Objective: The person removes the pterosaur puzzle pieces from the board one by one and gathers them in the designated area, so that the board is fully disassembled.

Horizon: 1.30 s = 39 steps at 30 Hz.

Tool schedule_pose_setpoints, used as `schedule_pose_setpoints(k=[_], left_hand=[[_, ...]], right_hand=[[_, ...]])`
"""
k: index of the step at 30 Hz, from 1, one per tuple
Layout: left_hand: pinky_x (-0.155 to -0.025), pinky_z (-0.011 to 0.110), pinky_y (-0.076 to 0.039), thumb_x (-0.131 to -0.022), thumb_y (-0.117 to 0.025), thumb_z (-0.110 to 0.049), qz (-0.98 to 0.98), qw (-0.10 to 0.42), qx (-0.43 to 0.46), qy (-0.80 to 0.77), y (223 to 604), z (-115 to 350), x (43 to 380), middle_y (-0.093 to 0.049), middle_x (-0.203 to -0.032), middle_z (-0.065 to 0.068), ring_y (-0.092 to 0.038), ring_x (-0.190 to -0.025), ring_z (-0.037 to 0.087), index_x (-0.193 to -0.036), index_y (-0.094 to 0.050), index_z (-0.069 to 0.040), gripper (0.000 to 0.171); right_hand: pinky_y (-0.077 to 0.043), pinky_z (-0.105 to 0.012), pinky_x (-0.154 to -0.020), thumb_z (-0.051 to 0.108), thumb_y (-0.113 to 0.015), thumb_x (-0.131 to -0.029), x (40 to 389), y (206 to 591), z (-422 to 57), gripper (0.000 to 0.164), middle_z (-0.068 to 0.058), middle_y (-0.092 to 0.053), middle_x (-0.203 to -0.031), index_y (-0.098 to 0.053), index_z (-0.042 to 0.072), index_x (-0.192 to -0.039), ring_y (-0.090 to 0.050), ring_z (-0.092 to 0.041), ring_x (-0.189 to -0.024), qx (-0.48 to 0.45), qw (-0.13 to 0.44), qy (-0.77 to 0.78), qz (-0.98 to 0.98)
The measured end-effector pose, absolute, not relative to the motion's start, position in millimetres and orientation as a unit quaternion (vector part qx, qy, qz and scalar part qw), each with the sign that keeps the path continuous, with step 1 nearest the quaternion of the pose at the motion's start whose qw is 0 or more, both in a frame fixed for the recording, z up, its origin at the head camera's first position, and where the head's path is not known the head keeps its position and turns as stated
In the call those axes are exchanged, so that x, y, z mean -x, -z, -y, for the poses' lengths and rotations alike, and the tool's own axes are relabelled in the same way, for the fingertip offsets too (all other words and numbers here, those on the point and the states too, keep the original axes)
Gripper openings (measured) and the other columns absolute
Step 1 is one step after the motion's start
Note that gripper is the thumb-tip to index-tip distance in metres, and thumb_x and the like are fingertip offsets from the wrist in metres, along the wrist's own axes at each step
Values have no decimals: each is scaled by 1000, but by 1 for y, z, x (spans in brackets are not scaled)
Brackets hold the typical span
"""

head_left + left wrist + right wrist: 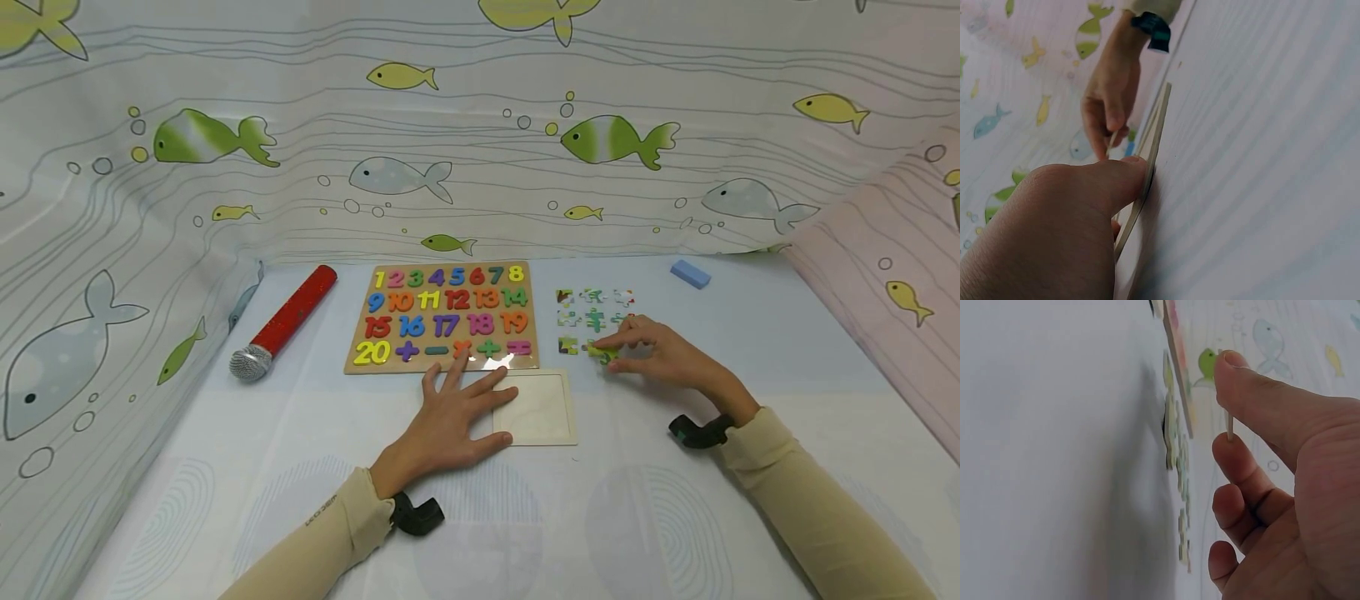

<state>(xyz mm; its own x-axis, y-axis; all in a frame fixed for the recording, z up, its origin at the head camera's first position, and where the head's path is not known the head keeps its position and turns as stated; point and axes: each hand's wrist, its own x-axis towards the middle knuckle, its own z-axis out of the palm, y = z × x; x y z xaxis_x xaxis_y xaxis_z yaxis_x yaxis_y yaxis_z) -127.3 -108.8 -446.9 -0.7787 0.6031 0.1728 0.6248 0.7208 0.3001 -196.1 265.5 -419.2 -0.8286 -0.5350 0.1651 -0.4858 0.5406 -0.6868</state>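
Observation:
My right hand (pixel 663 357) pinches a jigsaw piece (pixel 603 354) between thumb and fingertips. In the right wrist view that piece (pixel 1230 425) is edge-on and raised off the table. Several other jigsaw pieces (pixel 567 319) lie in spaced rows beside it. My left hand (pixel 453 417) has its fingers spread over the left part of a shallow, pale wooden puzzle frame (pixel 572 417). Its other fingers reach the lower edge of a wooden number board (pixel 352 358). In the left wrist view, the thumb lies at the rim of the frame (pixel 1159 134).
A red microphone (pixel 288 317) with a silver head lies left of the number board. A blue block (pixel 690 273) sits at the back right. Fish-patterned cloth walls (pixel 487 125) stand behind and at both sides of the table.

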Motion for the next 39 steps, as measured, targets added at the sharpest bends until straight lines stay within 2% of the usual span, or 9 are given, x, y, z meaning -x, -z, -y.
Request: schedule_pose_setpoints(k=[10, 16, 21, 32, 39], left_hand=[[-113, 74, -3, -91, -58, -63, 927, 32, 333, 173, 447, 108, 128, -38, -164, -8, -10, -158, 44, -148, -54, -35, 64], [-113, 74, -3, -91, -58, -63, 928, 31, 332, 168, 447, 108, 128, -37, -164, -9, -9, -159, 43, -148, -53, -36, 63], [-113, 74, -3, -91, -59, -62, 926, 31, 333, 173, 447, 108, 128, -38, -164, -8, -10, -158, 44, -148, -54, -36, 63], [-113, 73, -5, -92, -56, -64, 927, 32, 333, 170, 447, 108, 128, -37, -165, -9, -12, -158, 45, -149, -52, -37, 63], [-113, 73, -6, -92, -56, -63, 927, 33, 333, 168, 447, 109, 127, -37, -165, -9, -12, -157, 45, -149, -52, -37, 63]], right_hand=[[-35, -30, -72, 16, -82, -85, 202, 424, -284, 37, -3, -62, -94, -76, 14, -121, -44, -20, -85, 266, 15, 379, -886], [-35, -27, -70, 13, -82, -85, 205, 429, -295, 37, 1, -61, -91, -75, 9, -121, -43, -14, -80, 257, -5, 371, -892], [-35, -26, -70, 14, -81, -86, 205, 431, -299, 36, 1, -61, -91, -75, 11, -122, -42, -13, -80, 251, 1, 369, -895], [-33, -29, -77, 19, -81, -87, 208, 435, -301, 34, 2, -64, -98, -76, 18, -121, -41, -16, -87, 244, 12, 329, -912], [-28, -36, -80, 18, -79, -89, 209, 437, -299, 34, -2, -62, -100, -75, 16, -123, -41, -19, -88, 235, 23, 324, -916]])
